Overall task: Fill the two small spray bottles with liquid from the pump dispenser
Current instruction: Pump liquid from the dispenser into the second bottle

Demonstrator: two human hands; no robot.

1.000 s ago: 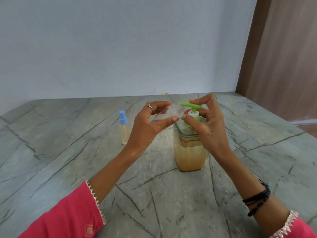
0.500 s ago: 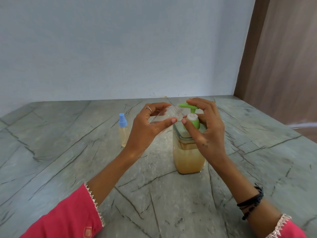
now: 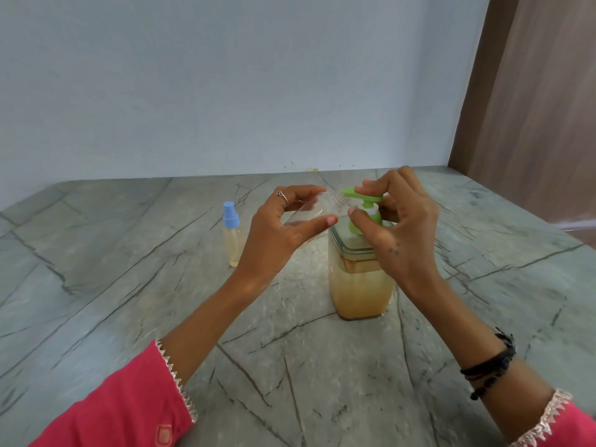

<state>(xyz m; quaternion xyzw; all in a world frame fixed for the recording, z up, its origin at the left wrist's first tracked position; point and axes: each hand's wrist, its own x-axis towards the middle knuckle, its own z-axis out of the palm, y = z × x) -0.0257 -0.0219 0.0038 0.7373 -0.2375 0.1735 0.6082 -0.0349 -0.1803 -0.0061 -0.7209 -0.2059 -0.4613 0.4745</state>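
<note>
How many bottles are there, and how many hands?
Spray bottles: 2, a capped one standing on the counter and a clear one held in the left hand
Pump dispensers: 1
Hands: 2, the left hand and the right hand
Total: 5

A grey-green veined stone table (image 3: 129, 285) meets a pale blue wall (image 3: 225, 85) at its far edge; a brown wooden panel (image 3: 532, 108) stands at its far right corner.
</note>
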